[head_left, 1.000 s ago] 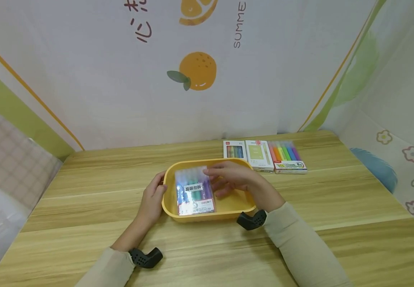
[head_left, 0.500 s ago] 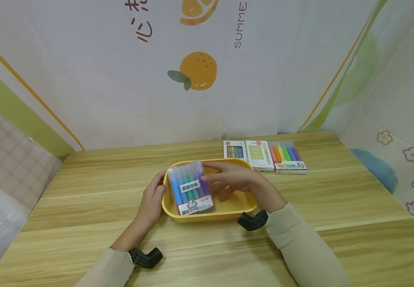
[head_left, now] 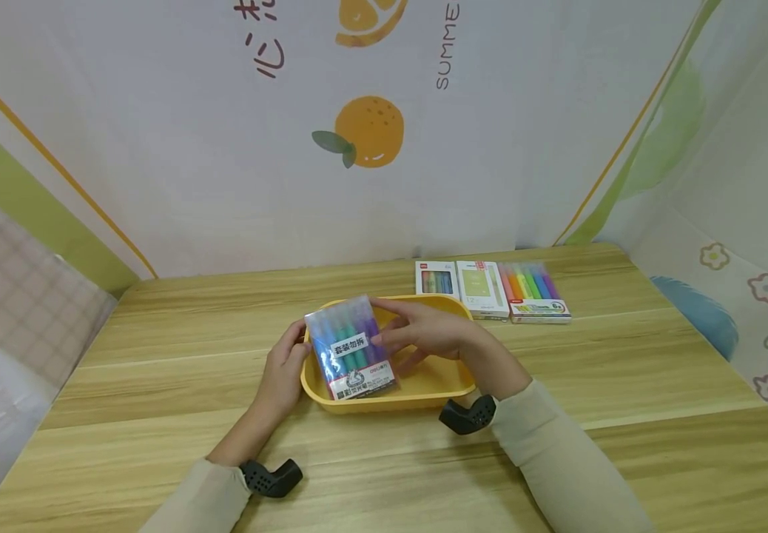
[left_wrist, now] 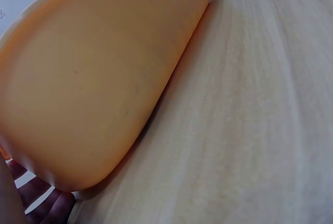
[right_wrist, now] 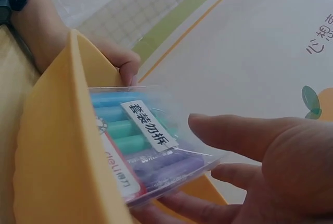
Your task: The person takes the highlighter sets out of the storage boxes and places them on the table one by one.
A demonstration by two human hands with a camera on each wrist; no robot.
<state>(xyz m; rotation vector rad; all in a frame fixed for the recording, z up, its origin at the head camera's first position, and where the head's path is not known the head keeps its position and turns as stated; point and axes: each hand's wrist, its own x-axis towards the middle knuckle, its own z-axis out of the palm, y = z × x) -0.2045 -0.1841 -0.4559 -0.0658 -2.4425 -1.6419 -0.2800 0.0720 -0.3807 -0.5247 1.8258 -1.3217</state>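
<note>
One highlighter pack [head_left: 353, 348] tilted half inside the yellow tray [head_left: 437, 381], pinched by right hand [head_left: 424, 333] fingers [right_wrist: 234, 133]. Left hand [head_left: 284, 370] fingers curled on the tray's rim. Three more packs [head_left: 493, 289] waiting on the bench [head_left: 157, 385].

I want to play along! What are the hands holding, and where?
The right hand pinches the marker pack by its right edge, tilting it up in the yellow tray. The left hand grips the tray's left rim.

The marker pack [head_left: 352, 349] label reads "套装勿拆"; the backdrop [head_left: 157, 148] reads "SUMME".
</note>
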